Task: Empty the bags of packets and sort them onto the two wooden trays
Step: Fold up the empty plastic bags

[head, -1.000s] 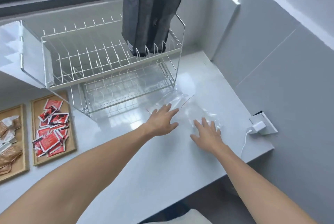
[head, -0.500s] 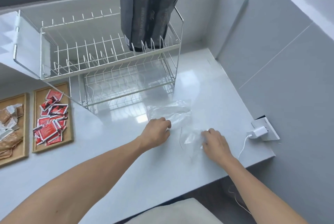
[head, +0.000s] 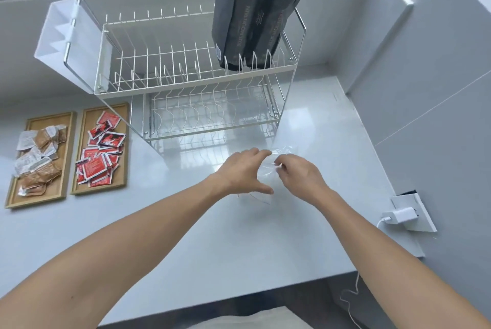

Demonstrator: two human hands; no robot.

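Two wooden trays lie at the left of the white counter. The left tray (head: pixel 10 190) holds several brown packets (head: pixel 39 158). The right tray (head: pixel 123 166) holds several red packets (head: pixel 99 153). In front of the dish rack, my left hand (head: pixel 243 172) and my right hand (head: pixel 299 173) are together, both gripping crumpled clear plastic bags (head: pixel 268 166). The bags look empty and are bunched between my fingers; part of them is hidden by my hands.
A two-tier white wire dish rack (head: pixel 186 84) stands at the back with two dark foil bags (head: pixel 255 15) upright in its top tier. A white charger (head: pixel 401 215) is plugged into a wall socket at the right. The counter's front edge runs below my forearms.
My hands lay flat and apart on the clear bags; they then drew the bags together and now hold them bunched up between them. The view shifted right.
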